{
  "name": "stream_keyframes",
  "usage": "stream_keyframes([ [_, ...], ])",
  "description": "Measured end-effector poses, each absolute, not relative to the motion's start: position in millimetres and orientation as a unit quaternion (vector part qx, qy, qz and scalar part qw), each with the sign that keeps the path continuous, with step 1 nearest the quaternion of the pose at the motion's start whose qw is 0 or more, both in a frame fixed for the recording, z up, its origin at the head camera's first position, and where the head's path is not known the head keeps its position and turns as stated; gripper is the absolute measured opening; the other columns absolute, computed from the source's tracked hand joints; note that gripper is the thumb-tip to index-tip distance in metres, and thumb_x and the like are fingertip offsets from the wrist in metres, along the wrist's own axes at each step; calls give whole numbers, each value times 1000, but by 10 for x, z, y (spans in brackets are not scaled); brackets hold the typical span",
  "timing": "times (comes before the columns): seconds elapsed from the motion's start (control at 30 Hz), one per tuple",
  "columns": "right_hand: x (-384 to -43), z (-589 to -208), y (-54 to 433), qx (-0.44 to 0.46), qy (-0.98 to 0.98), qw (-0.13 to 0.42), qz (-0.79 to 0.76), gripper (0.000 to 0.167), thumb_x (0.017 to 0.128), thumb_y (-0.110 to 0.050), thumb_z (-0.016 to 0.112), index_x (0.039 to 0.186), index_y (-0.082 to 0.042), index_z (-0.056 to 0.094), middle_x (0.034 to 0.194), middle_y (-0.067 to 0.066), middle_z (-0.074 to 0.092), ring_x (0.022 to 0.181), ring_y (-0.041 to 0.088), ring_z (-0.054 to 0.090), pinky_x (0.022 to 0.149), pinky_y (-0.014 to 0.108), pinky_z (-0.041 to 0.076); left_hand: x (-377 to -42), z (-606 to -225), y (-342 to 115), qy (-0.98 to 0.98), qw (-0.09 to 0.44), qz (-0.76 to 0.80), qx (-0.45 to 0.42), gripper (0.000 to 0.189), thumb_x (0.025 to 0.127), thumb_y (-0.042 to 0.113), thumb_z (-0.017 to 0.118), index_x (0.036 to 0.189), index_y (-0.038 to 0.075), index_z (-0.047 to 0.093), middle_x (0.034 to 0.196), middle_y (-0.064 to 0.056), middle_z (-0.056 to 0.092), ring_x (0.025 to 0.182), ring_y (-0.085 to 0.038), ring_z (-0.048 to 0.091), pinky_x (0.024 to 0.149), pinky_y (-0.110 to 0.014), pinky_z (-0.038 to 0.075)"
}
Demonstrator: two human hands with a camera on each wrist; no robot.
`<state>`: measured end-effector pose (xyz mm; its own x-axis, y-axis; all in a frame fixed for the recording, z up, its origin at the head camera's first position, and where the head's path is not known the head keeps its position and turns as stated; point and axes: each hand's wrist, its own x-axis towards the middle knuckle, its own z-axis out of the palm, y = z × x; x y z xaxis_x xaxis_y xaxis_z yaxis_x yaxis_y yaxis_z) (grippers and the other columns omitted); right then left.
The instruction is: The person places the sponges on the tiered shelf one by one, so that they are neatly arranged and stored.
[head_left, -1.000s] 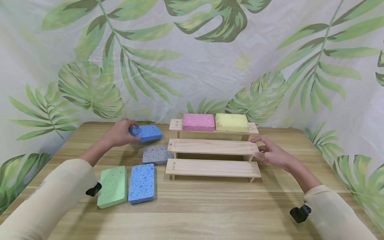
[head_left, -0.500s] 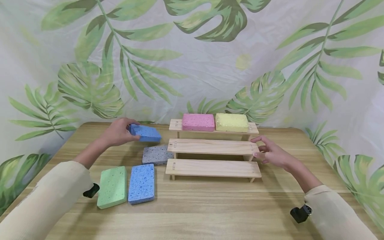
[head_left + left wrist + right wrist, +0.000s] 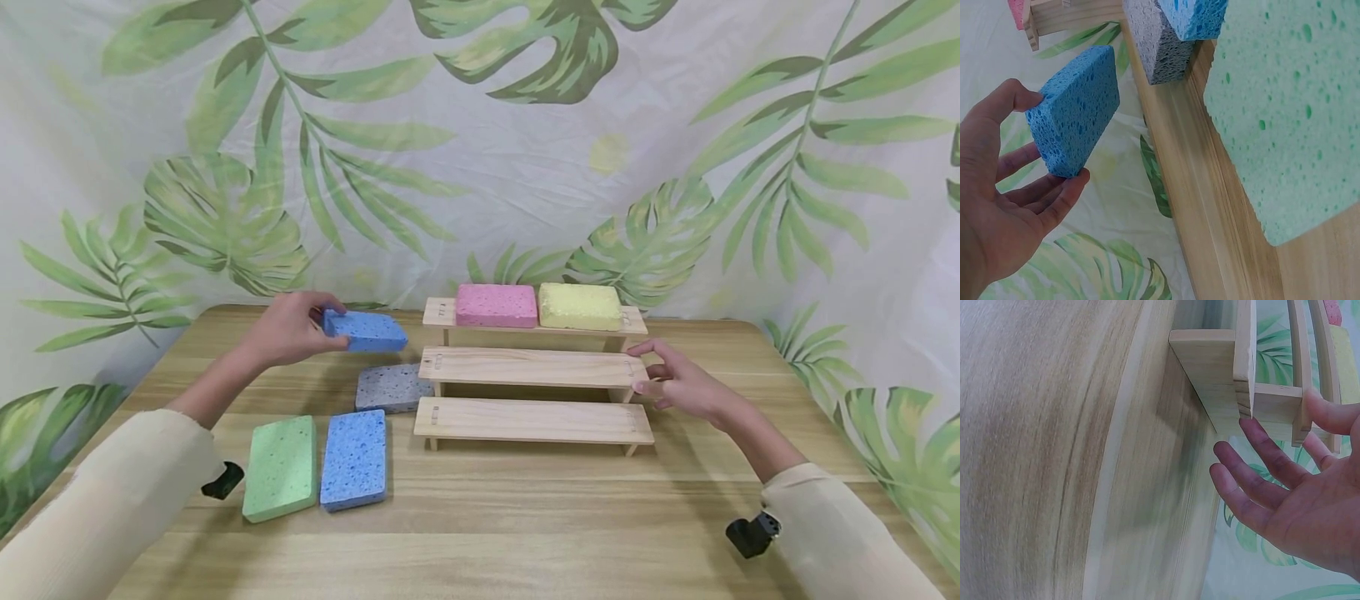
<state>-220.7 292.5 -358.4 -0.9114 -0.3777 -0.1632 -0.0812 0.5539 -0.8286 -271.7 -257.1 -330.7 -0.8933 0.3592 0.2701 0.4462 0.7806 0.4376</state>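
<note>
My left hand (image 3: 296,329) pinches a blue sponge (image 3: 371,332) by its left end, thumb at the front edge. In the left wrist view the thumb and fingertips hold opposite edges of the same sponge (image 3: 1075,112). It is raised behind a grey-blue sponge (image 3: 390,388) on the table. My right hand (image 3: 682,383) is at the right end of a three-tier wooden stand (image 3: 532,367), thumb and index finger touching the middle board. Loosely spread fingers of that hand (image 3: 1291,494) show in the right wrist view. A pink sponge (image 3: 496,306) and a yellow sponge (image 3: 579,307) sit on the top tier.
A green sponge (image 3: 281,468) and another blue sponge (image 3: 354,459) lie side by side at the front left of the wooden table (image 3: 525,533). A leaf-patterned cloth (image 3: 510,183) hangs behind the table's back edge.
My left hand has shifted slightly left and up, its grip on the blue sponge moving to the sponge's left end. My right hand and the stand stay where they were.
</note>
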Motion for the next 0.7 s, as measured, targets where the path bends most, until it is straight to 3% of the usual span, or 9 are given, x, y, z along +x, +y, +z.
stream_keyframes([
  [0.23, -2210, -3585, 2922, -132, 866, 164, -454, 52, 105, -12, 58, 149, -2, 31, 145, 40, 46, 125, 47, 58, 92, 59, 55, -2665, -3282, -2581, -935, 104, -250, -227, 35, 80, 22, 85, 104, -2, 74, 82, -6, 70, 74, -18, 61, 67, -32, 49],
  [0.4, -2206, -3589, 2928, -133, 866, 163, -454, 53, 105, -12, 58, 149, -2, 31, 142, 39, 49, 125, 46, 59, 91, 59, 55, -2625, -3261, -2575, -933, 100, -257, -230, 37, 80, 20, 86, 107, -4, 74, 80, -5, 68, 70, -19, 59, 63, -30, 48],
  [0.7, -2206, -3591, 2932, -134, 865, 163, -455, 53, 105, -12, 58, 150, -2, 31, 144, 40, 46, 126, 47, 58, 92, 59, 55, -2578, -3236, -2550, -932, 92, -266, -229, 37, 80, 19, 87, 108, -3, 75, 83, -5, 71, 73, -17, 63, 66, -30, 52],
])
